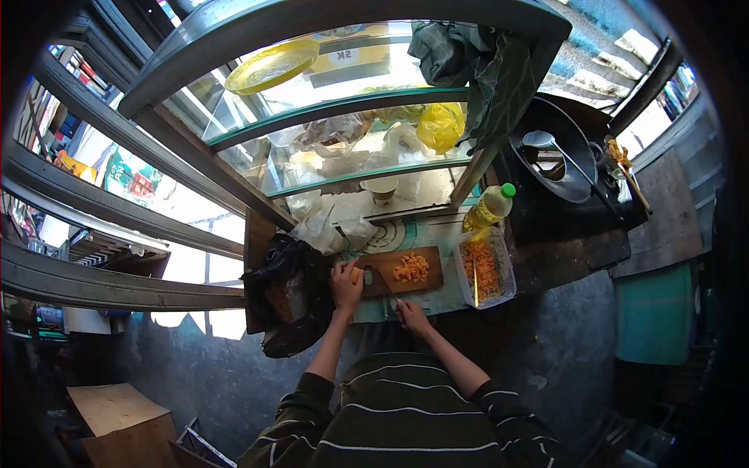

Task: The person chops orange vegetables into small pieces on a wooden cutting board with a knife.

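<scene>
On the wooden cutting board (pixel 434 278), my left hand (pixel 346 288) is closed on an orange piece of carrot (pixel 356 275) near the board's left end. My right hand (pixel 413 318) grips a knife (pixel 385 285) by its handle. The blade slants over the board, a little to the right of the carrot piece. A pile of chopped carrot (pixel 411 268) lies on the board's right half. Beside the board stands a clear plastic tub (pixel 509 290), filled with orange bits, with a light-coloured utensil standing in it.
A bottle with a green cap (pixel 509 189) stands behind the tub. At the far right a wok (pixel 581 129) with a ladle sits on a dark stove. Left of my left hand is a black plastic bag (pixel 316 292). A glass display case (pixel 343 183) rises behind the board.
</scene>
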Demonstrator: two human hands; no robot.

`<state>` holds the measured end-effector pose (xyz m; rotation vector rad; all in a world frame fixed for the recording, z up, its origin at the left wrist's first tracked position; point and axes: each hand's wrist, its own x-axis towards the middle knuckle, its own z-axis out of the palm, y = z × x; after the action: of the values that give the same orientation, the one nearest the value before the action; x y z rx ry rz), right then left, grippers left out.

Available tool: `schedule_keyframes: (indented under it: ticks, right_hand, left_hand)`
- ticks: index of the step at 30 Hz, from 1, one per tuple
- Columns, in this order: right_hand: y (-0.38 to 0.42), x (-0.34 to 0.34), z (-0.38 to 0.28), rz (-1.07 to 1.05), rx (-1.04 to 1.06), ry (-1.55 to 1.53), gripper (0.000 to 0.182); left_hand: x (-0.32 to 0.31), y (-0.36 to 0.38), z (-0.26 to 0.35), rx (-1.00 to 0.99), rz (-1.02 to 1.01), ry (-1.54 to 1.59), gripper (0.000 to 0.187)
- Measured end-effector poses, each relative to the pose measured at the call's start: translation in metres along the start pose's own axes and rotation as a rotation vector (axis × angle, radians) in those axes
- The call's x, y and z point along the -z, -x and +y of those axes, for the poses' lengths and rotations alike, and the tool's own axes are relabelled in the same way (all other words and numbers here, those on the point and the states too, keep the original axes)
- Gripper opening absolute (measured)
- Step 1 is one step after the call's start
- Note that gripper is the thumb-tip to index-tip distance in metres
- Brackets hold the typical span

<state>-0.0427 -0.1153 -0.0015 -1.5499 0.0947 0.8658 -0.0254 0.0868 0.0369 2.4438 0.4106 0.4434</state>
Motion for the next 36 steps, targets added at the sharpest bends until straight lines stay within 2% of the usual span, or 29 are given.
schedule_keyframes:
  ticks: [3, 5, 10, 14, 16, 20, 21, 25, 28, 31, 35, 36]
  right_hand:
    - [-0.002, 0.008, -0.003, -0.053, -0.059, -0.176, 0.034]
    - [0.001, 0.022, 0.000, 0.044, -0.173, -0.370, 0.035]
    - [0.010, 0.044, 0.001, 0.084, -0.188, -0.369, 0.034]
    - [-0.006, 0.026, -0.004, 0.035, -0.158, -0.301, 0.038]
    - [-0.010, 0.020, -0.007, 0.016, -0.162, -0.263, 0.038]
    - [-0.008, 0.025, -0.009, 0.083, -0.150, -0.395, 0.038]
    - [-0.005, 0.031, -0.009, 0.117, -0.185, -0.470, 0.038]
    - [0.004, 0.045, -0.012, 0.123, -0.187, -0.462, 0.038]
    - [0.005, 0.043, -0.014, 0.097, -0.194, -0.445, 0.039]
    - [0.004, 0.041, -0.010, 0.009, -0.220, -0.331, 0.040]
    - [0.008, 0.044, -0.005, 0.139, -0.217, -0.350, 0.041]
    - [0.010, 0.044, -0.005, 0.178, -0.204, -0.378, 0.042]
  left_hand:
    - [-0.005, 0.008, -0.014, 0.016, -0.084, 0.060, 0.042]
    - [-0.008, 0.011, -0.017, 0.017, -0.126, 0.038, 0.046]
    - [-0.013, 0.016, -0.012, -0.014, -0.151, -0.038, 0.052]
    - [-0.015, 0.015, -0.011, 0.009, -0.138, -0.063, 0.048]
    - [-0.022, 0.016, -0.019, 0.066, -0.101, 0.047, 0.045]
    - [-0.023, 0.013, -0.026, 0.097, -0.113, 0.070, 0.042]
    - [-0.020, 0.012, -0.024, 0.094, -0.110, 0.080, 0.040]
    - [-0.016, 0.011, -0.006, 0.051, -0.085, 0.146, 0.038]
    - [-0.024, 0.011, 0.010, 0.000, -0.111, 0.239, 0.037]
    - [-0.034, 0.014, 0.024, 0.042, -0.171, 0.240, 0.037]
    - [-0.045, 0.017, 0.031, 0.030, -0.137, 0.236, 0.035]
    - [-0.049, 0.018, 0.032, 0.099, -0.164, 0.331, 0.034]
